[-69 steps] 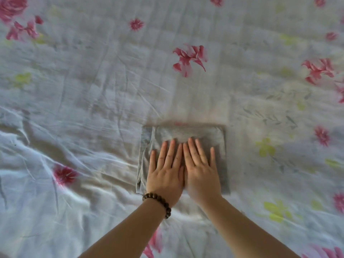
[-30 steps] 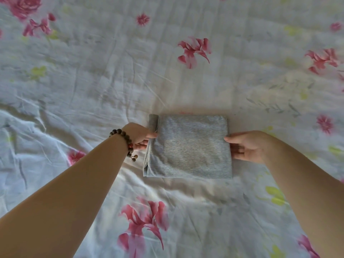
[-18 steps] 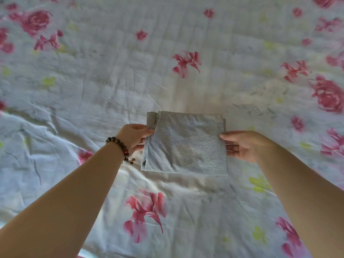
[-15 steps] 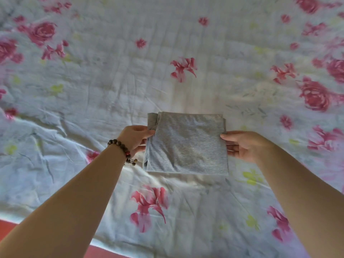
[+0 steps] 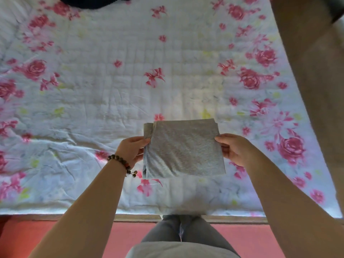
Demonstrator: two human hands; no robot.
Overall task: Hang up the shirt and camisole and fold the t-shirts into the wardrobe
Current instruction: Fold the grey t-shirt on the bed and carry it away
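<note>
On the far left, away from our left hand (image 5: 131,148), the flowered bed cover (image 5: 93,101) lies wrinkled and bare. Beyond that hand, at the top edge of the view, a dark garment (image 5: 96,1) lies on the cover; we cannot tell which piece it is.

Our left hand, with a bead bracelet (image 5: 121,162) on the wrist, is closed on the left edge of the folded grey t-shirt (image 5: 183,148). The thumb lies on top and the other fingers go under, so we judge it a pinch that keeps the loose layers on this side together.

The t-shirt is between our two hands, lifted above the cover and held nearly flat. We think it is kept level so that the fold does not open while we carry it.

Our right hand (image 5: 232,148) closes on the right edge in the same way, thumb above and fingers below. With a grip on both sides the square keeps its shape.

To the right of this hand stands a tall brown surface (image 5: 316,71), perhaps the wardrobe, but we cannot say. The t-shirt seems ready to go into the wardrobe.
</note>
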